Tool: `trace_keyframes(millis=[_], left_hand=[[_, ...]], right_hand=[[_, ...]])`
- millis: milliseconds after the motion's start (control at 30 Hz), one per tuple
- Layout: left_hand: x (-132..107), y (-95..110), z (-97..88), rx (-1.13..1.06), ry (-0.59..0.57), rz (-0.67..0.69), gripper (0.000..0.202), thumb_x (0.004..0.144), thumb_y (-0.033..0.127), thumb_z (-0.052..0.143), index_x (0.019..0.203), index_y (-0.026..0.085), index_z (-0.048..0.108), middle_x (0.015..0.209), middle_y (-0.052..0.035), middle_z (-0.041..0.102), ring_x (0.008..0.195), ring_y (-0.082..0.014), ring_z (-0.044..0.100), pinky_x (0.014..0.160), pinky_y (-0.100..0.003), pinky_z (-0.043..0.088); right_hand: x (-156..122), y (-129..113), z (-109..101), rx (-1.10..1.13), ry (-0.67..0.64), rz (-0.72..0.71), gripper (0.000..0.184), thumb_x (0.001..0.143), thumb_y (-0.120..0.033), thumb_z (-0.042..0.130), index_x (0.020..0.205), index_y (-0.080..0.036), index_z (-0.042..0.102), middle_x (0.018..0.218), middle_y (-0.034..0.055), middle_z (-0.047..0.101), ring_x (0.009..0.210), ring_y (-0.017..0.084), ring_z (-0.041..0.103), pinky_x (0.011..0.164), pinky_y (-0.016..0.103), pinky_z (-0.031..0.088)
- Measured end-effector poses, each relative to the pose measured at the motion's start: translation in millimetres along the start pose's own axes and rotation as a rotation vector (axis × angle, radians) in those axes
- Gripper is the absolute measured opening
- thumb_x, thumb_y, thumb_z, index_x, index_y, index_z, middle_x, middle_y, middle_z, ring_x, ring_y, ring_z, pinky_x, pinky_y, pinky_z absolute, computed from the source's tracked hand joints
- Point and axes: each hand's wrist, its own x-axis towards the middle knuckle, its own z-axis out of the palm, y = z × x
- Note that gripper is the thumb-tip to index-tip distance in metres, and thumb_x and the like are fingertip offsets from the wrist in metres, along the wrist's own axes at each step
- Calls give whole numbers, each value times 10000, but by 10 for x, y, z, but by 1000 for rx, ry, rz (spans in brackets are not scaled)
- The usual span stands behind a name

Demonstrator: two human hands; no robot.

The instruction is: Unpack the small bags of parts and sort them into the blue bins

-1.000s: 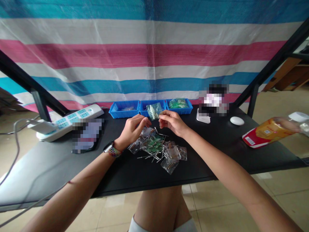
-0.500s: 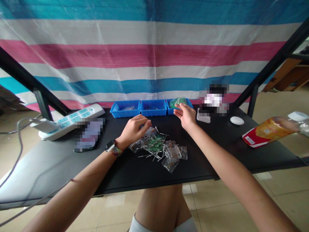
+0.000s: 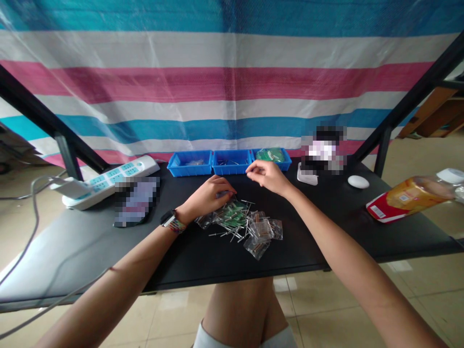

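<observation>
My left hand rests at the upper left edge of a pile on the table, its thumb and fingers closed around a small clear plastic bag that is mostly covered. In the pile lie loose silver blind rivets, green packets and clear bags with brownish pieces inside. My right hand hovers in front of the middle and right blue bins, fingers bent and somewhat apart, with nothing visible in them. Green packets lie in the right blue bin.
The left blue bin holds clear bags; the middle blue bin holds a few rivets. To the left are a power strip and a blurred phone-like object. A white oval object and a drink bottle are on the right.
My right hand has moved left and down from the right bin, whose green packets now show fully. My left hand has shifted slightly right, its thumb and fingers closing at the pile.
</observation>
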Motion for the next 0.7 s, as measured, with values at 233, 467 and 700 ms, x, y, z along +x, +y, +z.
trace_keyframes(millis=[233,467,700], left_hand=[[18,17,-6,-13,10,25,247,1028,276,586,1003,235,828,1012,-66,808,948,-240,730,950,-419,552],[3,-7,18,-67,36,-25,235,1015,289,598,973,231,822,970,-73,791,934,-225,744,841,-346,593],[15,88,-29,-188,85,-91,197,1011,356,671,1098,219,783,1039,-71,777,913,-212,760,842,-338,614]], right_hand=[[-182,-208,203,-473,-448,-44,173,733,-55,789,825,-199,764,752,3,702,683,151,626,643,282,412],[-162,-117,225,-466,-387,-93,134,776,-71,735,800,-190,678,832,0,681,741,138,591,685,272,398],[-100,-44,328,147,-115,13,136,871,-320,737,935,-203,711,821,-9,713,545,105,595,517,242,436]])
